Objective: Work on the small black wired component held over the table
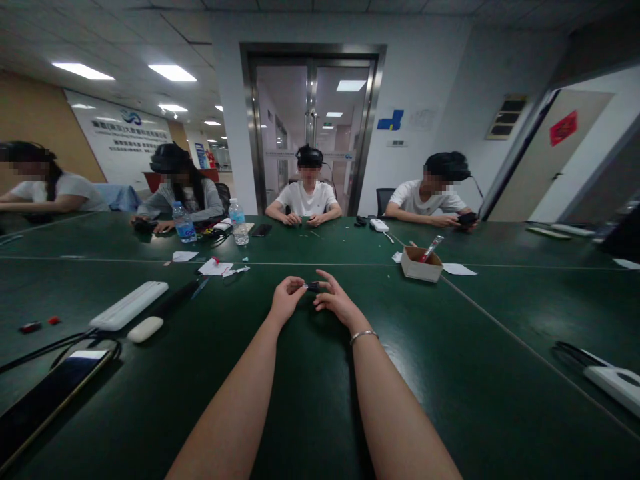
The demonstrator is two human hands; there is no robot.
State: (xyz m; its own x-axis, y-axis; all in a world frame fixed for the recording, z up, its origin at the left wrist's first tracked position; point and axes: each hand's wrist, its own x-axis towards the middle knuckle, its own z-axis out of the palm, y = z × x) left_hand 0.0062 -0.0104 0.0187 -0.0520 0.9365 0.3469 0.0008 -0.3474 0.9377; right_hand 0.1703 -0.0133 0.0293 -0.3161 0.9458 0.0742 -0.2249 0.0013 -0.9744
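My left hand (289,298) is closed in a pinch over the green table (320,347), with the thumb and fingertips gripping one end of a small black object (313,287). That object has a bright tip on the left-hand side and is too small to name. My right hand (337,300) wears a silver bracelet (364,337) at the wrist. Its fingers are spread and curved around the object's other end, close to it; I cannot tell whether a fingertip touches it.
On the left lie a white power bank (131,305), a white oval case (145,329), black cables and a phone (55,400). A small cardboard box (421,265) holding a tool stands ahead on the right. Paper scraps (216,267) and bottles (239,223) are farther off. Several people sit opposite.
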